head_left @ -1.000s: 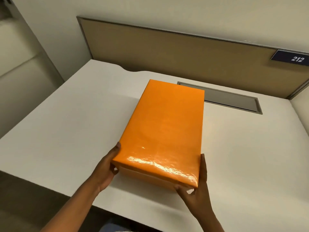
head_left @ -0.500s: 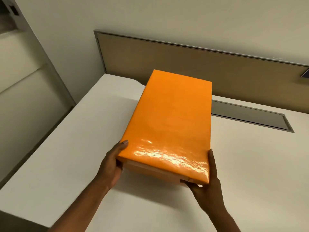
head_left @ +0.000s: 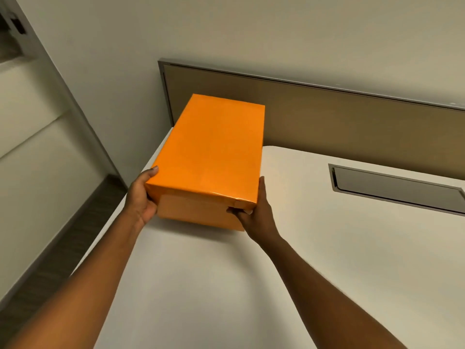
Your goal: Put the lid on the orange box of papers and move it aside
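The orange box [head_left: 198,214] stands with its glossy orange lid [head_left: 214,149] closed over it, near the far left corner of the white desk [head_left: 314,260]. My left hand [head_left: 141,197] grips the box's near left corner, thumb up on the lid's edge. Around the near right corner my right hand [head_left: 254,212] is clasped, its fingers pressed on the front face just below the lid. The papers inside are hidden.
A tan partition panel [head_left: 339,117] runs along the desk's back edge, close behind the box. A grey recessed cable tray [head_left: 395,187] is set into the desk at the right. The desk's left edge drops to dark floor [head_left: 63,250] beside a wall.
Both hands have carried the box away from me and to the left, toward the desk's far left corner. The view has swung left with it.
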The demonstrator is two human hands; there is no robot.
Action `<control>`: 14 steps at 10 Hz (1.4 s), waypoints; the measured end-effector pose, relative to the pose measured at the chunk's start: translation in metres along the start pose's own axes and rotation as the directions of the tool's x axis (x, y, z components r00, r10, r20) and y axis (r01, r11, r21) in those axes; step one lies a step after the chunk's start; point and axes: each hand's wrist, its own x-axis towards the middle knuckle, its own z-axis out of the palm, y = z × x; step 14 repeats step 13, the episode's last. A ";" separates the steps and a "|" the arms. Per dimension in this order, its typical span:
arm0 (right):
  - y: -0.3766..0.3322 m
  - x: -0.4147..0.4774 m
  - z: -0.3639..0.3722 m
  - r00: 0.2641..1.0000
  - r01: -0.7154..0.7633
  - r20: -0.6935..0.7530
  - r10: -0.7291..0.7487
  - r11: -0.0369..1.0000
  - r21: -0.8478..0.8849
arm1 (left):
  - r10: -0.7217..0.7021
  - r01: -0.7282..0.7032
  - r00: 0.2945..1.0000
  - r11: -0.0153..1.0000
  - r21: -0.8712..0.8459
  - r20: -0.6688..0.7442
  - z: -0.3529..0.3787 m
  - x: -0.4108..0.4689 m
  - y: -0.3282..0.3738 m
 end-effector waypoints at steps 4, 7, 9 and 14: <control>0.016 0.064 0.046 1.000 0.002 0.030 -0.002 1.000 0.011 | 0.014 -0.016 0.999 0.998 -0.053 -0.042 -0.029 0.071 0.001; 0.013 0.063 0.050 0.999 -0.034 -0.008 0.034 0.998 -0.045 | 0.051 -0.050 0.989 0.999 0.011 -0.137 -0.021 0.077 -0.003; -0.002 0.053 0.041 0.992 -0.110 0.048 0.120 0.980 -0.166 | 0.299 -0.139 0.875 0.909 0.394 -0.381 -0.009 0.049 -0.004; 0.007 0.001 -0.042 0.956 -0.292 -0.186 0.225 0.696 -0.656 | 0.673 -0.735 0.440 -0.111 0.669 0.595 0.099 -0.067 -0.064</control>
